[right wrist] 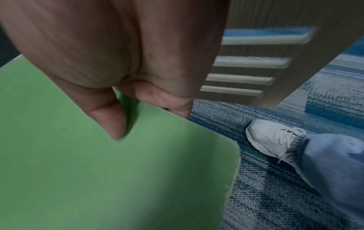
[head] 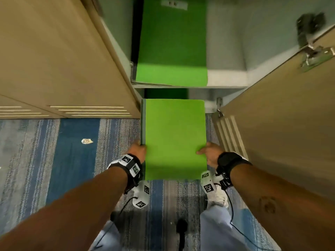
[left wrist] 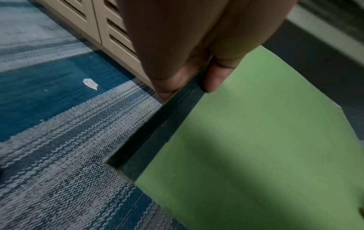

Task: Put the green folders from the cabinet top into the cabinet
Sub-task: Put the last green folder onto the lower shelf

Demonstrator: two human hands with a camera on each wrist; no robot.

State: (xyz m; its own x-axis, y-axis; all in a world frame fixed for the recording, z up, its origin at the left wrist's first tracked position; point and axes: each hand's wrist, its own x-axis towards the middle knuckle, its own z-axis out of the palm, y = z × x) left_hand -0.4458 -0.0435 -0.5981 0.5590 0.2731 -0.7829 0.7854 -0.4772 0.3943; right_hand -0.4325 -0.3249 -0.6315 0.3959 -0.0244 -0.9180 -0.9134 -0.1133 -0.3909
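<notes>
A carpet [head: 76, 156] striped in blue and grey covers the floor, with a small white scrap of paper [head: 87, 141] lying on a solid blue patch to the left. Nearest the camera, the person's pale trouser legs and a white lace-up shoe [right wrist: 275, 138] stand on the carpet, and both forearms reach forward, each wrist wearing a black band with printed marker tags. The left hand [head: 138, 149] pinches the left edge of a green folder [head: 175, 138], thumb on the cover and fingers beneath, right along its dark grey spine. The right hand [head: 208, 153] pinches the opposite edge in the same way, thumb [right wrist: 112, 121] pressed flat on the green cover and fingers curled under. The folder is held level between the two hands above the carpet, its far end at the mouth of the open cabinet's lower compartment, where something dark green shows in the shadow just beyond it. To the right the beige cabinet door [head: 282, 113] stands swung open, with slotted vents near its bottom and a metal hinge [head: 315, 57] higher up. To the left are closed beige doors with like vents. Farther on, a second green folder [head: 172, 44] lies flat on the grey upper shelf [head: 226, 77], a white label near its far end.
</notes>
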